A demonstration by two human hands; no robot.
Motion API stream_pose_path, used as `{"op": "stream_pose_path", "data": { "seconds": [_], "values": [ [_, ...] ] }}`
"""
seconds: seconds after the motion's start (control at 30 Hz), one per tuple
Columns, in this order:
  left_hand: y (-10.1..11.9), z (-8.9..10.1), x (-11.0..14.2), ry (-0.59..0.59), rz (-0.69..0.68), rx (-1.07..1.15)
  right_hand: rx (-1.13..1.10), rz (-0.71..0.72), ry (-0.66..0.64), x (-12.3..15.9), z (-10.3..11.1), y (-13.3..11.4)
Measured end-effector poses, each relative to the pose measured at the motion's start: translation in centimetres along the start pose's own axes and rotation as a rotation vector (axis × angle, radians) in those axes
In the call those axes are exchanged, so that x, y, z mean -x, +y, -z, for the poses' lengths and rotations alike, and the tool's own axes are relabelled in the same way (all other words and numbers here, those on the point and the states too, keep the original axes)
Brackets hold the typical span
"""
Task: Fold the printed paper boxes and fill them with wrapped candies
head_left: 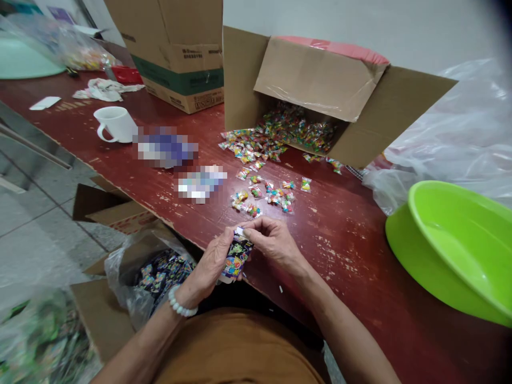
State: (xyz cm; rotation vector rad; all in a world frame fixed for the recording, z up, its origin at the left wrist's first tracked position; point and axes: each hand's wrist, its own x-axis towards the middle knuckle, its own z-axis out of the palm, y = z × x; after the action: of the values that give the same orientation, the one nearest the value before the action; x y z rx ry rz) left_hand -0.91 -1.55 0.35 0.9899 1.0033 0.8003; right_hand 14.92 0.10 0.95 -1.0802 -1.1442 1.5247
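Observation:
A small printed candy box (237, 255), dark with bright cartoon print, is held at the table's front edge. My left hand (218, 261) is closed around its left side. The fingers of my right hand (272, 240) pinch the white flap at its upper end. Just beyond my hands lie several clear candy packets (276, 194) with colourful pieces inside. More of these packets spill from a tipped cardboard carton (364, 122) at the back. Whether anything is inside the small box cannot be seen.
A bright green basin (424, 256) stands at the right. Left of the packets are a white mug (116, 124) and blurred blue-purple items. A second carton (180, 58) stands behind. Below the table's left edge, an open carton (98, 314) holds a plastic bag of dark printed packs.

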Motion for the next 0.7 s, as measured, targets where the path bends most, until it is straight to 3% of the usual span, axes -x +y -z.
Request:
{"op": "stream_pose_path", "data": {
  "seconds": [0.1,0.23,0.37,0.47,0.57,0.63,0.7],
  "values": [
    [-0.1,0.3,-0.2,0.037,-0.051,-0.041,0.027,0.04,0.014,0.0,0.1,0.2],
    [0.3,0.1,-0.1,0.088,-0.133,-0.025,0.312,0.284,-0.068,0.9,0.3,0.3],
    [0.3,-0.4,0.1,0.105,-0.123,-0.023,0.623,0.445,-0.057,1.4,0.5,0.2],
    [0.1,-0.1,0.1,0.031,-0.02,0.052,0.653,0.421,-0.085,-0.1,1.5,0.3],
    [0.3,0.9,-0.3,0.013,0.046,0.165,0.699,0.375,0.114,-3.0,3.0,0.8],
    [0.6,1.8,-0.7,0.076,0.021,0.187,0.899,0.334,0.29,-4.8,3.8,1.4],
    [0.9,3.0,-1.2,0.176,-0.027,0.132,1.104,0.257,0.354,-6.0,4.0,2.0]
  ]
}}
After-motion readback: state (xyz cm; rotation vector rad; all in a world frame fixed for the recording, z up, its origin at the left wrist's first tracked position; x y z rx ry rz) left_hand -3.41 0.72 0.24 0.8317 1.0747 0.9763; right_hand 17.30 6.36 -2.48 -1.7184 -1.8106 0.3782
